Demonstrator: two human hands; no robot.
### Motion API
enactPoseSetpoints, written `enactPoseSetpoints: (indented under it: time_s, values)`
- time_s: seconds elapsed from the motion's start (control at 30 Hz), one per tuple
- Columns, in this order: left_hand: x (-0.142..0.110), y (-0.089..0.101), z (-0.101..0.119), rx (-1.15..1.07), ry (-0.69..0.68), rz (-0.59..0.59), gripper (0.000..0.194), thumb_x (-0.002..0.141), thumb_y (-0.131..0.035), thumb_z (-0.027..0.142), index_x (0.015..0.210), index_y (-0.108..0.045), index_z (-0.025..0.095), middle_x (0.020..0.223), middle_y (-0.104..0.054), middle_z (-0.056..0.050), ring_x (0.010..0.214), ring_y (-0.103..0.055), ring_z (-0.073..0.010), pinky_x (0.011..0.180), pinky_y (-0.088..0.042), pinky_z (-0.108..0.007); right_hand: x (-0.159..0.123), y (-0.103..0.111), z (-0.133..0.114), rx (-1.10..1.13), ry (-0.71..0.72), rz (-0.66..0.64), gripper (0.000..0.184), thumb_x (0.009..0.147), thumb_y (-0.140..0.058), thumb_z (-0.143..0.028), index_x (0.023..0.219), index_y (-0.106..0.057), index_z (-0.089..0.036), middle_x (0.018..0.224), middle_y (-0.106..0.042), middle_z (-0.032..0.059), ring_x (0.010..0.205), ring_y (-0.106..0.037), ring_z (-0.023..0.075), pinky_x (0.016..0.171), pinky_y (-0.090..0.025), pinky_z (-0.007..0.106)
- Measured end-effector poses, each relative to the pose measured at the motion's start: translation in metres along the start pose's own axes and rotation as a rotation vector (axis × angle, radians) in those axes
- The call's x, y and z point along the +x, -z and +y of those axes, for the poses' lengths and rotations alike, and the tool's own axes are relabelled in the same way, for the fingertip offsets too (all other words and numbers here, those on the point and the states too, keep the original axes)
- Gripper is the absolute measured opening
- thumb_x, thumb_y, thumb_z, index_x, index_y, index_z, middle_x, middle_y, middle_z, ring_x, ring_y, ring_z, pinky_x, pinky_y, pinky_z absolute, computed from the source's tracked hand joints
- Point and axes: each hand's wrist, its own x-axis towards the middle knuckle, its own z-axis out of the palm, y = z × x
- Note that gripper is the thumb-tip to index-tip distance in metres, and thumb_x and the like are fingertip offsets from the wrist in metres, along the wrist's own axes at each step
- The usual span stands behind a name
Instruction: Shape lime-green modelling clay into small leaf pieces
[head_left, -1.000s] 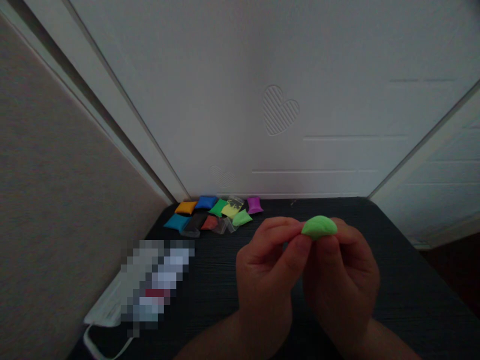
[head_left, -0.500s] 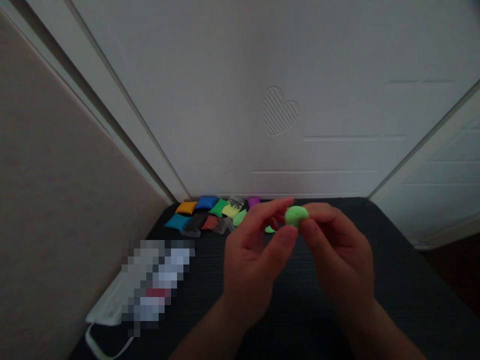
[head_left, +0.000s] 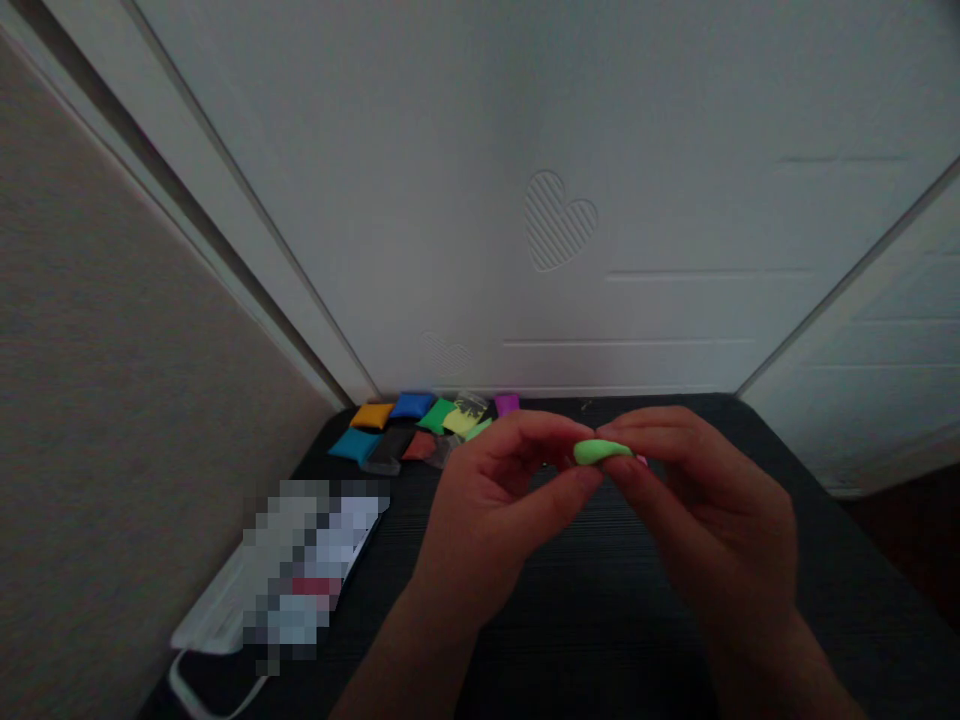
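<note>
A light green piece of modelling clay (head_left: 600, 452) is pinched above the dark table, thick at its left end and thinner toward the right. My left hand (head_left: 495, 520) grips its left side between thumb and fingers. From the other side, the thumb and fingers of my right hand (head_left: 712, 510) press on its right part. A small bit of pink shows by the right fingertips; I cannot tell what it is. Behind my left hand, a light green packet (head_left: 478, 430) is partly covered.
Several coloured clay packets lie along the back, among them orange (head_left: 373, 416), blue (head_left: 412, 405), teal (head_left: 355, 444) and purple (head_left: 508, 404). A white item with a strap (head_left: 210, 620), partly pixelated, lies at left on the black table (head_left: 600, 600). A white panel (head_left: 480, 200) rises behind.
The green clay has gone from a rounded lump to a flatter, longer shape. My hands have shifted slightly, the right one further right.
</note>
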Motion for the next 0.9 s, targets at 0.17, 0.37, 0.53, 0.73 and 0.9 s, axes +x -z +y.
enactPoseSetpoints:
  time_s: [0.17, 0.37, 0.53, 0.73, 0.9]
  values:
    - [-0.001, 0.002, 0.006, 0.003, -0.003, -0.023, 0.023, 0.067, -0.065, 0.006, 0.083, -0.066, 0.022, 0.079, -0.066, -0.002, 0.073, -0.061, -0.0130, 0.067, -0.051, -0.023, 0.000, 0.001, -0.003, -0.033, 0.056, 0.030, 0.020, 0.073, -0.061, -0.009, 0.087, -0.065, -0.022, 0.085, -0.063, -0.0001, 0.080, -0.058, 0.0136, 0.070, -0.046, 0.027]
    - [0.001, 0.007, 0.016, 0.023, -0.054, -0.094, 0.025, 0.066, -0.064, 0.003, 0.080, -0.068, 0.023, 0.082, -0.066, -0.003, 0.079, -0.062, -0.0170, 0.072, -0.052, -0.029, -0.001, 0.006, -0.008, -0.097, 0.123, 0.066, 0.025, 0.070, -0.064, -0.011, 0.091, -0.065, -0.024, 0.089, -0.063, 0.0006, 0.082, -0.058, 0.0155, 0.068, -0.048, 0.029]
    - [-0.003, 0.010, 0.021, -0.007, -0.090, -0.171, 0.028, 0.065, -0.067, 0.008, 0.089, -0.066, 0.022, 0.087, -0.065, -0.006, 0.082, -0.061, -0.0190, 0.074, -0.052, -0.029, -0.005, 0.014, -0.008, -0.261, 0.325, 0.037, 0.032, 0.068, -0.065, -0.008, 0.096, -0.064, -0.024, 0.090, -0.063, 0.0016, 0.082, -0.058, 0.0178, 0.069, -0.050, 0.034]
    - [-0.010, 0.008, 0.032, 0.048, -0.103, -0.140, 0.043, 0.062, -0.069, 0.009, 0.100, -0.060, 0.028, 0.088, -0.067, -0.004, 0.080, -0.063, -0.0209, 0.067, -0.055, -0.030, -0.007, 0.017, -0.007, -0.376, 0.450, 0.059, 0.036, 0.066, -0.068, -0.014, 0.098, -0.062, -0.030, 0.092, -0.064, 0.0006, 0.083, -0.057, 0.0199, 0.065, -0.051, 0.037]
    - [-0.013, 0.005, 0.037, 0.122, -0.096, -0.133, 0.051, 0.059, -0.068, 0.001, 0.102, -0.059, 0.028, 0.089, -0.067, -0.004, 0.081, -0.063, -0.0205, 0.073, -0.054, -0.032, -0.010, 0.015, -0.010, -0.385, 0.445, 0.018, 0.033, 0.068, -0.067, -0.012, 0.096, -0.064, -0.029, 0.094, -0.063, -0.0006, 0.087, -0.056, 0.0194, 0.069, -0.049, 0.036]
